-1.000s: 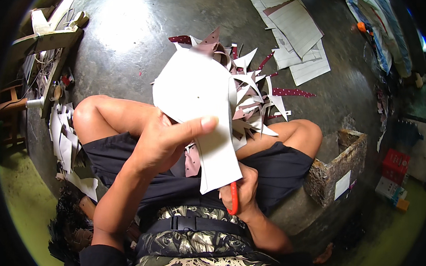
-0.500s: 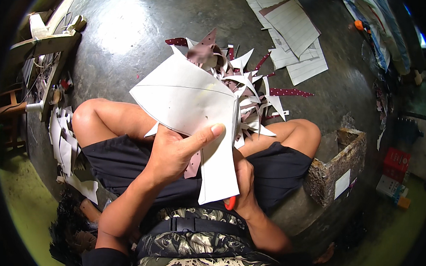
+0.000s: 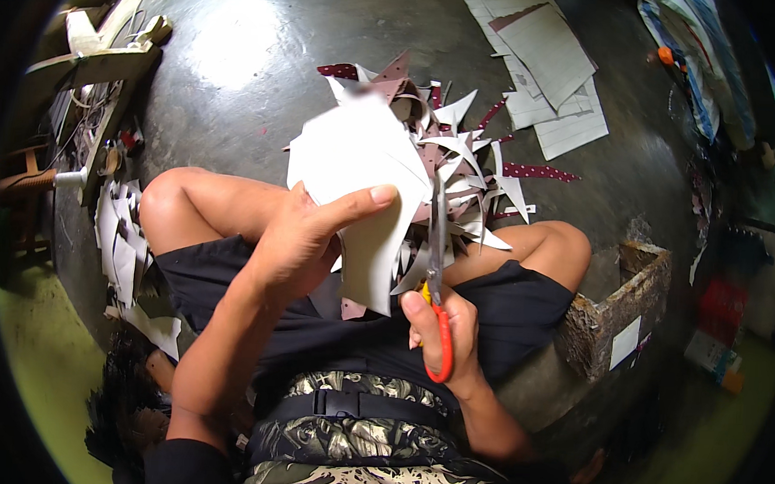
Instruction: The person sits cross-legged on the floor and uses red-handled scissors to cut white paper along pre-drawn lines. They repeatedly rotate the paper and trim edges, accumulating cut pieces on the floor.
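Grey floor (image 3: pixel 218 137), head view: glare toward its far left, white sheets (image 3: pixel 564 133) lying toward its far right, rough box (image 3: pixel 626 294) nearer on the right, white offcuts (image 3: pixel 117 245) along the left. Person sits on floor, legs bent.

White piece (image 3: pixel 352 157) is up between the legs, above the floor, covering part of a heap of white, pink and dotted red scraps (image 3: pixel 466 158). Left hand (image 3: pixel 296 233) pinches the piece: thumb flat on top, other fingers hidden underneath. Right hand (image 3: pixel 453 324) has its fingers closed round the handles of the scissors (image 3: pixel 438 236), blades pointing away from the body, just beside the piece's right edge. Can't tell if blades touch it, or how far they're parted.

Risks, my guess: piece held from one side only, so its loose lower end could swing or bend and spoil a cut. If it's more than one layer (unclear), the layers could slip under a light pinch. Scraps right behind the blades could get snagged or nicked by mistake. Left thumb lies near the blade line; a slip that way could cut it. Right leg (image 3: pixel 536 250) is close too.
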### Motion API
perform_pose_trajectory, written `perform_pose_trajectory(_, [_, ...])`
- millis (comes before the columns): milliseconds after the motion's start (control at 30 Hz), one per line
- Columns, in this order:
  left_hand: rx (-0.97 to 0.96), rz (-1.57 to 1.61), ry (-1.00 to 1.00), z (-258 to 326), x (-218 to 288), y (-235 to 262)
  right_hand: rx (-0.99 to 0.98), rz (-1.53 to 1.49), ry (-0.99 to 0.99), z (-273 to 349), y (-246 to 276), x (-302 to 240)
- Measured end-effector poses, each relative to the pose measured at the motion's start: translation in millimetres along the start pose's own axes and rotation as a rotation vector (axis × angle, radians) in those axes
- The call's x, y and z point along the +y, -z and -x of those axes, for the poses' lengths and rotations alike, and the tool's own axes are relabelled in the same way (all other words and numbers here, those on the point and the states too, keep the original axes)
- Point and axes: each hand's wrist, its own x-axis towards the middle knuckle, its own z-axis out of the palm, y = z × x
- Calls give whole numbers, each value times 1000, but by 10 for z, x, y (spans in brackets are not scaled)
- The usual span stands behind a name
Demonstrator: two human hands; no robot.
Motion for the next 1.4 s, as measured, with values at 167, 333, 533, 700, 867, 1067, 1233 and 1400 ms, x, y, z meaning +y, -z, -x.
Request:
perform_pose_trajectory(167, [-102, -422, -2, -24, 231, 189, -134, 50, 6, 31, 107, -86])
perform_pose_trajectory(333, [-186, -605, 56, -14, 301, 283, -168, 61, -84, 70, 79, -138])
perform_pose_trajectory(533, [-205, -560, 75, 1, 304, 286, -183, 88, -83, 79, 62, -161])
perform_pose_trajectory(700, [-213, -639, 9, 6, 310, 291, -155, 111, -119, 122, 47, -217])
perform_pose_trajectory(867, [-159, -572, 22, 25, 293, 283, -131, 134, -117, 151, 34, -216])
perform_pose_trajectory(1067, [-161, -561, -51, 65, 191, 217, -152, 59, -35, 100, -15, -154])
perform_pose_trajectory(1233, [-203, -655, -9, 106, 169, 189, -124, 55, 17, 70, -62, -177])
perform_pose_trajectory(1400, [-185, -597, -20, 113, 148, 174, -103, 41, -142, 155, -53, -255])
